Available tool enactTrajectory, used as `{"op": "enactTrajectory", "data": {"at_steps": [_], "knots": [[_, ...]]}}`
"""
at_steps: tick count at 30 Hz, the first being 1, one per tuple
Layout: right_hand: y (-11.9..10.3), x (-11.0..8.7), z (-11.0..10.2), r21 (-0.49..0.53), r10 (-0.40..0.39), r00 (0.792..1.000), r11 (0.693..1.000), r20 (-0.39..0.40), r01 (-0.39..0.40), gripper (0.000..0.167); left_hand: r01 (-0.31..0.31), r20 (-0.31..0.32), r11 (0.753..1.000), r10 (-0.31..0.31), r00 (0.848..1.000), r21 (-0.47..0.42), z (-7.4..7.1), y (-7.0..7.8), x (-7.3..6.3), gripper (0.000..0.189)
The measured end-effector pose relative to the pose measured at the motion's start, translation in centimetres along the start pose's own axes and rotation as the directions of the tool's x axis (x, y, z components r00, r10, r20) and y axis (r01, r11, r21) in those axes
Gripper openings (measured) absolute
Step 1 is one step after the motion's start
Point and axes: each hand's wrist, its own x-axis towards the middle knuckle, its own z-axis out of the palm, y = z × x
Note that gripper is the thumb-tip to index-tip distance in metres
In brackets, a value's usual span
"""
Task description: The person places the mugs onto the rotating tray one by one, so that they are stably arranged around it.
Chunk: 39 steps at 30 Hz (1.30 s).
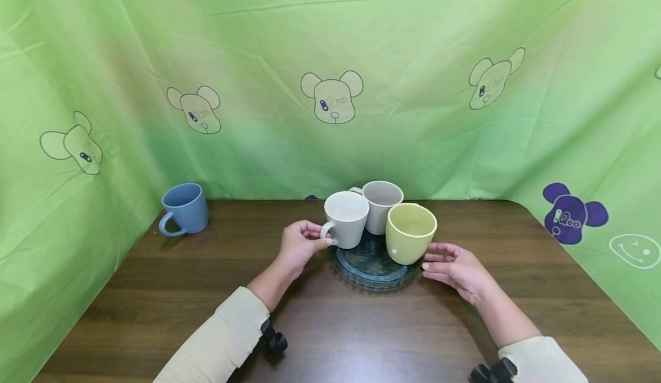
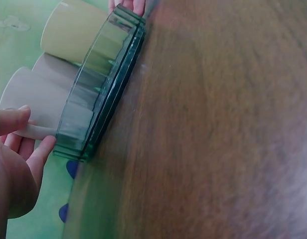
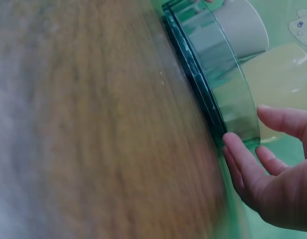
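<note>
A round see-through teal tray (image 1: 373,281) with a raised wall stands on the table. Three mugs are upright inside it: a white mug (image 1: 347,221), a light grey mug (image 1: 381,200) behind it, and a yellow mug (image 1: 409,236) at the right. At the tray's left, my left hand (image 1: 301,246) pinches the white mug's handle (image 2: 39,132); one fingertip (image 2: 50,142) lies by the tray's wall. My right hand (image 1: 457,269) is at the tray's right side, fingers (image 3: 240,152) extended against its wall and thumb (image 3: 278,118) near its rim, beside the yellow mug.
A blue mug (image 1: 185,208) stands alone at the back left of the brown wooden table (image 1: 372,337), its handle toward the front left. A green cloth (image 1: 330,153) with bear drawings hangs along the back and sides.
</note>
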Motion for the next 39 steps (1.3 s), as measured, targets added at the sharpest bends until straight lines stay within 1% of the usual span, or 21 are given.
{"op": "enactTrajectory", "data": {"at_steps": [3, 9, 12, 18, 24, 28, 33, 39], "knots": [[0.0, 0.1, -0.4, -0.001, -0.009, 1.0, 1.0, 0.008, 0.009, 0.065, -0.002, 0.006, 1.0, 0.002, 1.0, -0.005, -0.2, 0.0, 0.2, 0.022], [-0.1, 0.4, -1.3, 0.011, -0.034, 0.999, 0.999, 0.017, 0.034, 0.037, -0.011, 0.01, 1.0, 0.011, 1.0, -0.017, -0.3, 0.1, 0.7, 0.021], [-0.2, 0.5, -1.7, 0.016, -0.038, 0.999, 0.999, 0.029, 0.037, 0.031, -0.014, 0.007, 1.0, 0.014, 1.0, -0.027, -0.3, 0.0, 1.0, 0.022], [-0.3, 0.7, -2.0, 0.024, -0.039, 0.998, 0.999, 0.04, 0.038, 0.03, -0.013, 0.004, 0.999, 0.013, 1.0, -0.042, -0.4, -0.1, 1.4, 0.025], [-0.4, 0.9, -2.0, 0.018, -0.039, 0.998, 0.999, 0.052, 0.038, 0.028, -0.026, 0.028, 0.999, 0.027, 0.999, -0.04, -0.7, -0.1, 1.6, 0.034], [-0.4, 1.2, -2.2, 0.023, -0.028, 0.998, 0.999, 0.06, 0.027, 0.027, -0.044, 0.037, 0.998, 0.046, 0.998, -0.053, -1.3, 0.3, 1.5, 0.039], [-0.4, 1.7, -2.5, 0.046, -0.007, 0.996, 0.999, 0.089, 0.003, 0.025, -0.059, 0.026, 0.997, 0.06, 0.998, -0.047, -2.2, 0.7, 1.4, 0.038], [-0.3, 2.3, -3.3, 0.024, -0.014, 0.992, 1.0, 0.124, 0.011, 0.024, -0.072, 0.04, 0.997, 0.073, 0.997, -0.014, -3.3, 1.0, 1.1, 0.037]]}}
